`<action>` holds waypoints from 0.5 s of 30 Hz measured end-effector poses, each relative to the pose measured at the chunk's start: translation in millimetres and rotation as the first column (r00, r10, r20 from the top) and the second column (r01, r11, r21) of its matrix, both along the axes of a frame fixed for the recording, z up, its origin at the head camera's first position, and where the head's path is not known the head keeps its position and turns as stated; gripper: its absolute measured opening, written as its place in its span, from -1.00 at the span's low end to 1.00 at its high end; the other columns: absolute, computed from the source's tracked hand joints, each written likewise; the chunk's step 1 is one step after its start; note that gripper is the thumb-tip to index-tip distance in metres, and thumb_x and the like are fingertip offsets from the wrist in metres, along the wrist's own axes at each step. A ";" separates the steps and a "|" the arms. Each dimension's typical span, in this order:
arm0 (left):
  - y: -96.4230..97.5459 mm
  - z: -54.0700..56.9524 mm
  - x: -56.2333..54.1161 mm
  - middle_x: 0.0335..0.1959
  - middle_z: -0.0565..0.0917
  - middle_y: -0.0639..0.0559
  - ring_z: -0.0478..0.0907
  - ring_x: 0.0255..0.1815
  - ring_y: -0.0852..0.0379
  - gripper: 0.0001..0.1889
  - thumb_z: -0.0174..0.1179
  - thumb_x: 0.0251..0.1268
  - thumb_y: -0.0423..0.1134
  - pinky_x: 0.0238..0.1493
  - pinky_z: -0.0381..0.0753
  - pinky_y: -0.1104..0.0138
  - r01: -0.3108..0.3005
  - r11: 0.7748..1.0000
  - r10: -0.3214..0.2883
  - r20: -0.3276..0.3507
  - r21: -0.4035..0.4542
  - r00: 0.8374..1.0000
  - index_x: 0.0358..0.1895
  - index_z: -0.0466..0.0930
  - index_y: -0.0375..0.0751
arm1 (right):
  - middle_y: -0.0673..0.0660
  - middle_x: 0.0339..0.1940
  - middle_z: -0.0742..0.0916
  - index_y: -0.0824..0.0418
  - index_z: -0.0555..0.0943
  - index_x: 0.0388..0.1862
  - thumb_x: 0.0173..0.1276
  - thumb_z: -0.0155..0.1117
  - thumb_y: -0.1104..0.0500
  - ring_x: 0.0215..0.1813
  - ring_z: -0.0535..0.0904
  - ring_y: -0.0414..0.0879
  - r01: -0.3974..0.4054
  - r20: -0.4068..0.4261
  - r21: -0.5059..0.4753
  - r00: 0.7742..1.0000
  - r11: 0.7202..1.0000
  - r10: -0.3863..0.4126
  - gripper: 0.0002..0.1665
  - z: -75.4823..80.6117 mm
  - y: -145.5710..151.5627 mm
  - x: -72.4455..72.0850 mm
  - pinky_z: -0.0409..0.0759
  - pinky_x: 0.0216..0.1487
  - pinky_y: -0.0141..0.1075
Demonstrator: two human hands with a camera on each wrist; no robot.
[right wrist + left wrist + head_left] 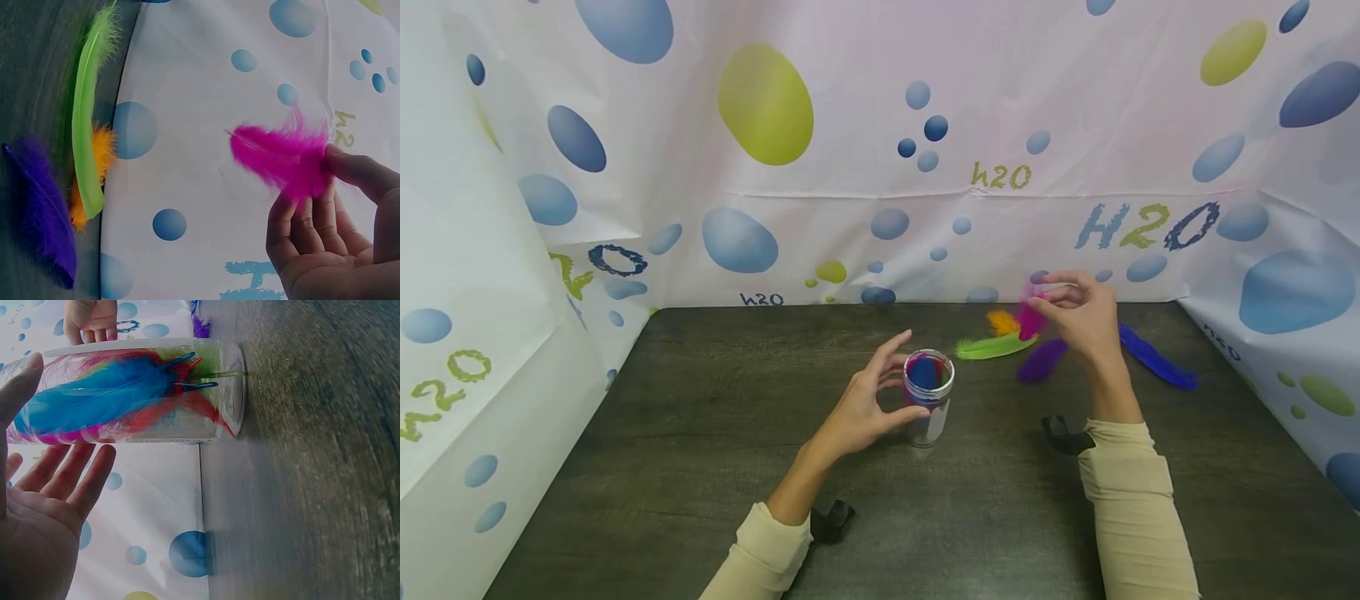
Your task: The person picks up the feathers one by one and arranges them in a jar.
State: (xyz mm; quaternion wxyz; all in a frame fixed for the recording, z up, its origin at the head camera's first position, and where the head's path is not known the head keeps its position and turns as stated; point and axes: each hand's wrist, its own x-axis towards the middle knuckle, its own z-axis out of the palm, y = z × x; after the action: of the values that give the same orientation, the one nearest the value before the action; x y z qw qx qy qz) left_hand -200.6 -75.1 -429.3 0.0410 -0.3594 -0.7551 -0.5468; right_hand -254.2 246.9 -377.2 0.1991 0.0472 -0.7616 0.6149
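Note:
A clear jar (937,423) stands upright and uncovered on the dark table. Inside it, blue (100,394), red (153,414), magenta and green feathers show through the wall. My left hand (859,410) holds the jar from its left side, thumb across the front and fingers along the far side. To the right of the jar and above the table, my right hand (1081,315) pinches a magenta feather (275,156) between thumb and fingers. Below that hand lie a green feather (992,347), an orange feather (1002,322) and a purple feather (1042,361).
A dark blue feather (1157,357) lies right of my right forearm. White sheets printed with bubbles (880,225) rise along the back and both sides of the table (700,467). Dark wrist-camera mounts (832,522) sit at both sleeves.

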 end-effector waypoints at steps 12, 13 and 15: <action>-0.1 1.3 0.7 0.27 0.60 -0.32 0.59 0.29 -0.19 0.03 0.50 0.16 -0.50 0.33 0.61 0.09 0.010 1.000 -0.010 0.006 0.008 1.000 0.62 0.02 -0.37 | -0.16 -0.43 0.80 -0.01 0.67 -0.04 0.28 0.51 0.41 -0.34 0.77 -0.29 -0.111 0.054 -0.142 0.991 0.984 0.119 -0.59 7.7 -0.7 5.2 0.69 -0.20 -0.56; -0.1 1.3 0.8 0.27 0.60 -0.32 0.59 0.29 -0.19 0.03 0.50 0.16 -0.50 0.33 0.61 0.08 0.010 1.000 -0.010 0.006 0.008 1.000 0.62 0.02 -0.36 | -0.16 -0.43 0.80 -0.02 0.67 -0.04 0.28 0.51 0.42 -0.34 0.77 -0.29 -0.114 0.052 -0.141 0.991 0.983 0.123 -0.58 7.9 -0.9 5.3 0.69 -0.18 -0.56; 0.1 1.3 0.9 0.27 0.60 -0.32 0.59 0.29 -0.19 0.02 0.50 0.16 -0.50 0.33 0.61 0.08 0.010 1.000 -0.010 0.006 0.009 1.000 0.63 0.02 -0.34 | -0.16 -0.44 0.80 -0.03 0.67 -0.03 0.28 0.51 0.42 -0.34 0.76 -0.29 -0.113 0.043 -0.122 0.992 0.986 0.119 -0.58 8.4 -1.5 5.5 0.69 -0.17 -0.56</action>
State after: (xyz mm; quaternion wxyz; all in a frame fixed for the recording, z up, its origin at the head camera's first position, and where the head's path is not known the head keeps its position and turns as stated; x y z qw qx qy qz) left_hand -199.7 -75.0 -427.9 0.0374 -0.3613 -0.7511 -0.5514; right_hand -248.8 245.5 -368.8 0.1461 0.0643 -0.7242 0.6709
